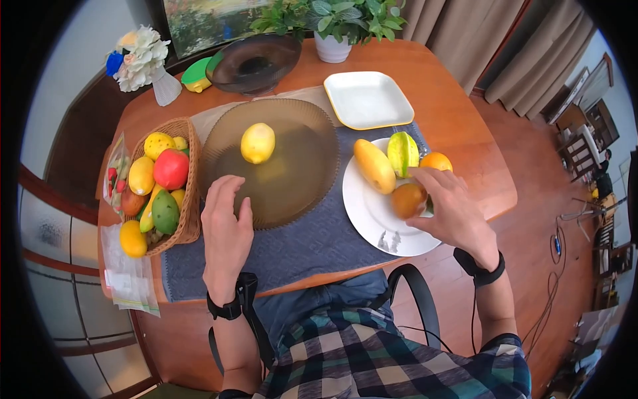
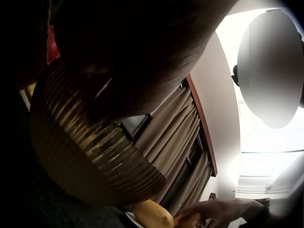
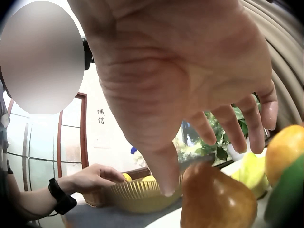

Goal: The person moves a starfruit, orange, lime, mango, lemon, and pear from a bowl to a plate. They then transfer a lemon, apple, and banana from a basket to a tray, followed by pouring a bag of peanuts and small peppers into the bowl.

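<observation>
Though near pear (image 3: 218,202), right fingers (image 3: 232,128) apart

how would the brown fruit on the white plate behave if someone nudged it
The brown fruit would probably roll in a curve, as its rounded body tapers to one end. Its glossy skin may feel slightly slippery. It could bump the long yellow fruit close by on the white plate.

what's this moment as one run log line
left hand: open, by ribbed bowl | right hand: open, over pear on white plate | lemon: in bowl
</observation>
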Available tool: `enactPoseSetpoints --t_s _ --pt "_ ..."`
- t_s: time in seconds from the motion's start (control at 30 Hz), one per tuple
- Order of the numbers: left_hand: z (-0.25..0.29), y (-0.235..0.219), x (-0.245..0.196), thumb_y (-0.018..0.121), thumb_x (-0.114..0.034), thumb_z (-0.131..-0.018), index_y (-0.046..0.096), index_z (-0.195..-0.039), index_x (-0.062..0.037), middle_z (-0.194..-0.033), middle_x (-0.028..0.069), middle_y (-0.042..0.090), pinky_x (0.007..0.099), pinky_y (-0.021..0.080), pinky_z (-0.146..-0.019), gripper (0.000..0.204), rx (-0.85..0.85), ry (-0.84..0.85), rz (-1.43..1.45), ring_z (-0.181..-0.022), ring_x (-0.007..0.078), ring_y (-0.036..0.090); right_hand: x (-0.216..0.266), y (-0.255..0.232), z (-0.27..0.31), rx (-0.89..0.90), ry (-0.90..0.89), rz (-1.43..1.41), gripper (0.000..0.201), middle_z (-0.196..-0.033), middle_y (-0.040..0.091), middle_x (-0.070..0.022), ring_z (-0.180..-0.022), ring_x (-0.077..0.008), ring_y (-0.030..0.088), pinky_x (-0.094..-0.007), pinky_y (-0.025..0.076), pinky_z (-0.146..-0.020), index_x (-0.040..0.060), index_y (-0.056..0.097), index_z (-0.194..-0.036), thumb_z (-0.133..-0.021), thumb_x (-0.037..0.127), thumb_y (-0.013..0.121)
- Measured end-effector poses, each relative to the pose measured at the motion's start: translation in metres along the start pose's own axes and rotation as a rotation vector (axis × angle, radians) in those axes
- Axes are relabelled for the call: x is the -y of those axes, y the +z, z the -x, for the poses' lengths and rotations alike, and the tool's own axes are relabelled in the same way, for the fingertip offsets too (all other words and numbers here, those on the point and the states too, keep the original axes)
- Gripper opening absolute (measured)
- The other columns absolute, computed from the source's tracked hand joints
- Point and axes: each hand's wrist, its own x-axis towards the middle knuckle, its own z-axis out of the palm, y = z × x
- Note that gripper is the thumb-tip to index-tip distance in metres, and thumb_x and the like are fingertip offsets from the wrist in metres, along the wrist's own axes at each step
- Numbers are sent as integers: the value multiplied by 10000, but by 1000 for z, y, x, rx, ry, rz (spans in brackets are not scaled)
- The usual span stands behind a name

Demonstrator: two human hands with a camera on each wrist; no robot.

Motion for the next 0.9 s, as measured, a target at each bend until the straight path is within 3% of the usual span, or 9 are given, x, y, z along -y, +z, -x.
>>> enactPoseSetpoints --t_s 0.17,0.27,0.33,0.57,0.63,0.7,0.9 --pt "-1 0 1 692 110 -905 656 -1242 16 -1241 172 697 387 564 -959 352 -14 13 24 -1055 313 704 29 -34 -21 -120 15 -105 681 -1340 680 -199 -1176 -406 660 -475 530 -1006 47 615 -1445 -825 158 874" --pt "-1 -1 1 695 108 -902 655 -1244 18 -1236 173 697 389 567 -953 355 -17 20 27 -1051 317 705 61 -35 -54 -132 -126 -162 603 -1304 681 -216 -1147 -434 676 -500 553 -978 22 598 -1437 -876 100 804" --pt "0 -1 1 697 108 -901 655 -1244 19 -1231 175 697 391 569 -950 356 -17 27 37 -1052 319 706 79 -18 -83 -115 -374 -278 533 -1256 681 -229 -1145 -458 681 -513 565 -968 11 603 -1415 -900 43 734" --pt "0 0 8 708 109 -887 651 -1218 22 -1185 180 692 401 577 -928 347 -37 49 30 -1044 335 711 139 62 -188 77 -523 -86 672 -1360 636 -178 -1262 -434 646 -525 551 -1028 99 573 -1508 -859 -18 703" --pt "0 -1 9 704 112 -886 650 -1225 21 -1190 177 695 404 577 -926 355 -12 49 51 -1044 337 710 146 79 -206 172 -453 56 650 -1376 639 -175 -1281 -414 651 -517 549 -1056 111 599 -1502 -872 -3 712" --pt "1 -1 10 698 114 -889 648 -1231 23 -1204 180 693 406 577 -929 357 -24 55 47 -1045 345 708 140 103 -216 186 -468 69 634 -1380 639 -178 -1280 -414 656 -513 553 -1055 110 608 -1498 -881 10 716" --pt "0 -2 8 699 106 -888 673 -1249 31 -1245 192 689 422 567 -954 369 -7 61 109 -1079 367 689 142 101 -195 362 -470 89 606 -1376 628 -220 -1242 -441 683 -511 582 -1012 101 615 -1489 -899 111 753"
